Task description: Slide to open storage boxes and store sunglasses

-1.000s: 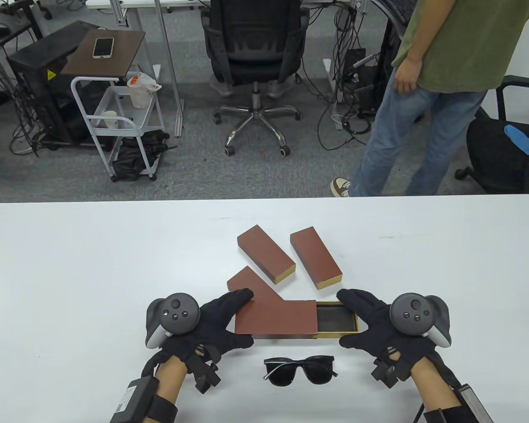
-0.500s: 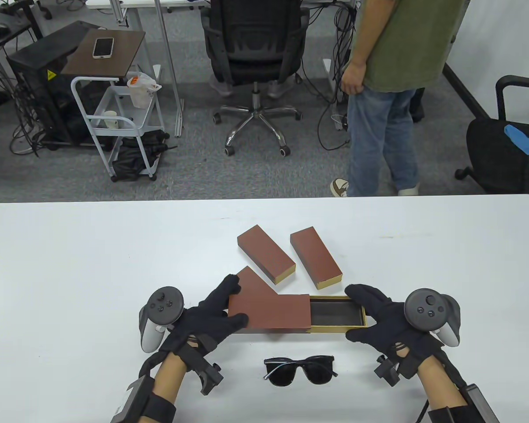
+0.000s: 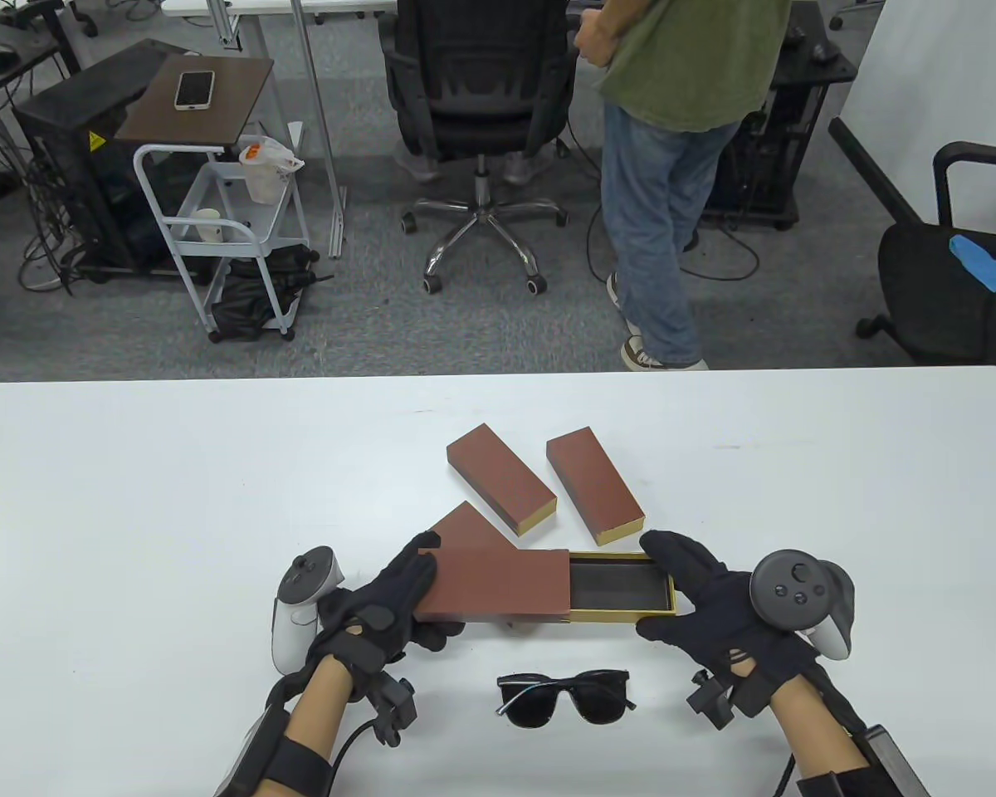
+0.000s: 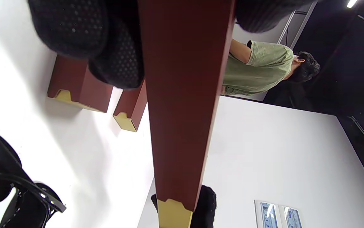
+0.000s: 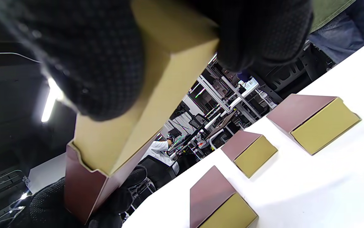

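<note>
The box (image 3: pixel 498 585) is half open above the table (image 3: pixel 133 498). Your left hand (image 3: pixel 390 602) grips its red cover; your right hand (image 3: pixel 705 594) grips the gold tray (image 3: pixel 622 585). Next, pull wider, then fetch the sunglasses (image 3: pixel 564 697) lying just in front.

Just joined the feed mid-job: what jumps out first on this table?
The half-open storage box at the near centre: the left hand grips its red-brown sleeve while the right hand holds the gold tray drawn out to the right, its dark lining showing. The sunglasses lie folded in front of it, untouched. Three closed boxes lie just behind.
</note>
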`<move>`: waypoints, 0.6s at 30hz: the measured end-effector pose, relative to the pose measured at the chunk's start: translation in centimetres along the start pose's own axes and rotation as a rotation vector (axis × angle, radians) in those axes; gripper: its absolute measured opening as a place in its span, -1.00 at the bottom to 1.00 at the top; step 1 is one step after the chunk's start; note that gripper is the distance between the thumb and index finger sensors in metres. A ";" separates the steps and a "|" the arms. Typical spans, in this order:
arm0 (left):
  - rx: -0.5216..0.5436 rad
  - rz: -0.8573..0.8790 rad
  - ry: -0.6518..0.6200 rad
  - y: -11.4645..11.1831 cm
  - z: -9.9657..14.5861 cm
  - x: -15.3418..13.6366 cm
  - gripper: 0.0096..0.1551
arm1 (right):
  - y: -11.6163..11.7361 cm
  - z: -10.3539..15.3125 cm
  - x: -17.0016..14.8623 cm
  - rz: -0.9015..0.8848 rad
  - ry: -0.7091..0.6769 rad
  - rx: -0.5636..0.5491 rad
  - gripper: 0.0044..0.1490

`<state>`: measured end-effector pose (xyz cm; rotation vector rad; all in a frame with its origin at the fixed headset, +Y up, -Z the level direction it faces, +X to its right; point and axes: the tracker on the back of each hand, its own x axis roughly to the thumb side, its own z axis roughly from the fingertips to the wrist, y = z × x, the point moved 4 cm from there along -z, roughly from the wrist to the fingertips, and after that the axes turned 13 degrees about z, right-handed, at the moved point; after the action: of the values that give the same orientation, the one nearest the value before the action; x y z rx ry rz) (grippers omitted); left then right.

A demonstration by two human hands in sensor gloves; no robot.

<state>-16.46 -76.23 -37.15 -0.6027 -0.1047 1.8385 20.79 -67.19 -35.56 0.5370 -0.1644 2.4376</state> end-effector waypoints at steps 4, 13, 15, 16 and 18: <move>0.027 0.011 -0.023 0.1 0.1 0.3 -0.08 | 0.0 0.0 0.3 -0.022 -0.013 -0.035 0.16; 0.197 0.001 -0.167 2.0 1.4 2.2 -0.11 | 2.9 0.2 0.0 0.236 0.098 0.115 0.28; 0.238 0.005 -0.189 2.5 1.7 2.4 -0.11 | 4.6 0.3 0.3 0.386 0.106 0.229 0.18; 0.254 0.010 -0.201 2.8 1.8 2.5 -0.11 | 5.5 0.3 0.5 0.439 0.093 0.258 0.08; 0.281 0.019 -0.219 3.2 2.0 2.7 -0.12 | 7.3 0.2 1.7 0.530 0.021 0.290 -0.11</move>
<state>-20.74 -74.50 -37.47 -0.2059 0.0146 1.8905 15.22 -72.10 -34.58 0.6587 0.0695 3.0083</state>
